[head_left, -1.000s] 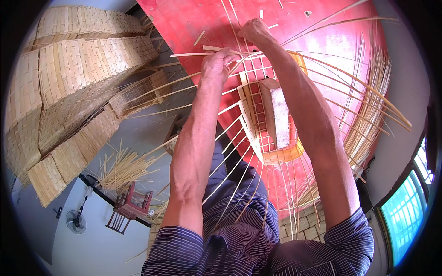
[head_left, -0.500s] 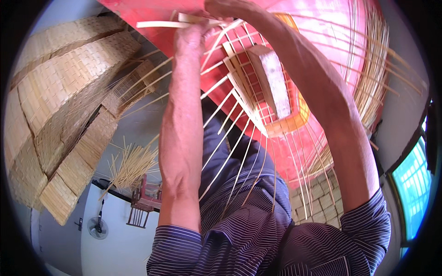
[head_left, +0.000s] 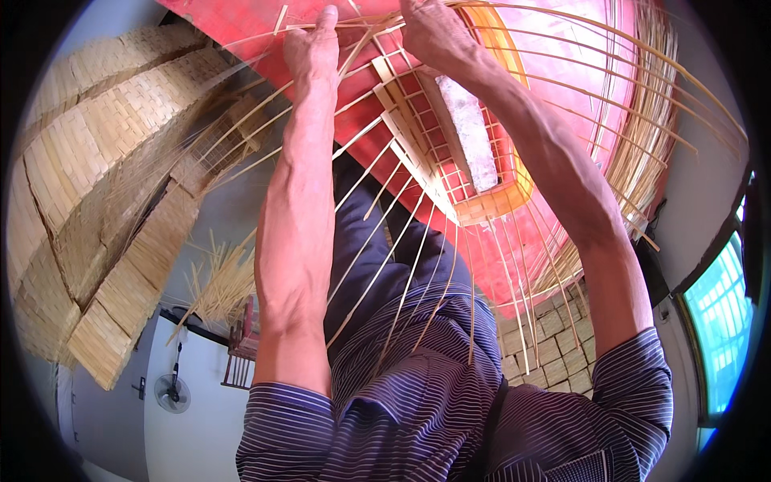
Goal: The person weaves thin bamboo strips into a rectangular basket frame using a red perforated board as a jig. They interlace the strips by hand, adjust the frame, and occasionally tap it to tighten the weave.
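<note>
An openwork basket base of woven bamboo strips (head_left: 409,116) lies on a red surface, its long loose ends fanning out toward me. Part of its edge carries an orange-yellow bamboo band (head_left: 514,189). A pale, block-shaped weight (head_left: 470,132) rests on the weave. At the far left corner of the base, my left hand (head_left: 313,50) is closed round a thin bamboo strip, thumb pointing up. My right hand (head_left: 438,38) is closed at the far edge, by crossing strips that seem to run into its fingers; the picture's upper edge cuts off part of it.
Large woven bamboo panels (head_left: 104,153) stand at the left. A bundle of thin bamboo strips (head_left: 646,120) lies along the right of the red surface (head_left: 574,48). Cut strips (head_left: 217,281) sit by a small wooden chair (head_left: 243,349); a fan (head_left: 172,392) is beyond.
My hands have moved apart: the left shifted slightly left, its thumb now raised, and the right came nearer. The wide pale strips by my left hand no longer show; a thin strip stretches there.
</note>
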`<state>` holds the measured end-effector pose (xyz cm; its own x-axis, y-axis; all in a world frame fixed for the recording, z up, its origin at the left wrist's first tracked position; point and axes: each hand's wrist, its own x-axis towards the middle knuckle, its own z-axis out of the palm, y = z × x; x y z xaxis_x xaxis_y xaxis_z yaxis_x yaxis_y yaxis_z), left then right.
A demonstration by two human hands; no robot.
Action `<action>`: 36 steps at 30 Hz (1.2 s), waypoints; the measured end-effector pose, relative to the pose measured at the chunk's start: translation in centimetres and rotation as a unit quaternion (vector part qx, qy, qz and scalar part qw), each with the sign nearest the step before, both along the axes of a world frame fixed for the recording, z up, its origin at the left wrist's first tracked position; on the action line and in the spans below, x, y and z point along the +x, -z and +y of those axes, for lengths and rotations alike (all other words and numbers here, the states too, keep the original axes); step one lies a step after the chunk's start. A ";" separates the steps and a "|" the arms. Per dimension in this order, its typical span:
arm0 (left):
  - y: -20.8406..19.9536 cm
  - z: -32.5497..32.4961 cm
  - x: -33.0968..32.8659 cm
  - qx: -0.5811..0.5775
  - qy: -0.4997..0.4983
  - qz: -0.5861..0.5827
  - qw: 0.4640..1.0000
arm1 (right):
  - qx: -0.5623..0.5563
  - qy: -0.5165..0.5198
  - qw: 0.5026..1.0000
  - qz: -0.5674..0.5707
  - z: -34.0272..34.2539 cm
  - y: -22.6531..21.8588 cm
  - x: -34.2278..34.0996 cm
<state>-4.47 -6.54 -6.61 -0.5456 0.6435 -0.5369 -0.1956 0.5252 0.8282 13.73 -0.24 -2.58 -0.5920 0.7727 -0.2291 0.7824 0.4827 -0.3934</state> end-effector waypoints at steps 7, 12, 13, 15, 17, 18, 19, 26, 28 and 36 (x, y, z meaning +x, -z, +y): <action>-4.7 0.5 0.0 0.047 0.373 0.352 0.857 | 0.039 -0.039 0.997 0.054 2.1 5.9 1.6; -8.6 3.6 0.8 0.183 0.419 0.374 0.807 | 0.003 -0.044 0.998 0.050 2.4 6.0 0.5; -8.3 4.9 0.9 0.169 0.461 0.349 0.798 | 0.006 -0.041 0.997 0.065 2.5 6.2 0.8; -8.2 6.4 1.2 0.156 0.504 0.317 0.788 | 0.011 -0.039 0.994 0.101 2.8 6.5 0.9; -8.0 7.0 1.2 0.174 0.526 0.303 0.775 | -0.013 -0.033 0.996 0.088 2.8 6.5 0.8; -7.7 7.1 0.9 0.200 0.528 0.304 0.768 | -0.024 -0.029 0.996 0.081 2.7 6.2 0.6; -7.3 7.2 0.8 0.225 0.530 0.304 0.759 | -0.021 -0.003 0.996 0.082 2.5 5.9 0.4; -8.5 6.2 0.5 0.239 0.501 0.306 0.773 | 0.019 0.002 0.996 0.092 2.2 4.8 -0.3; -9.4 5.0 -0.3 0.313 0.474 0.382 0.729 | 0.035 -0.008 0.996 0.080 2.1 5.2 -0.1; -7.1 -4.3 0.1 -0.060 0.190 -0.176 0.964 | 0.033 -0.011 0.999 0.040 2.1 5.5 -0.2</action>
<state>-4.33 -10.89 0.49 -0.0539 0.6826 -0.7288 -0.2279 0.7022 0.6746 13.56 1.88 -8.10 -0.6229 0.7715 -0.1297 0.7389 0.5257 -0.4215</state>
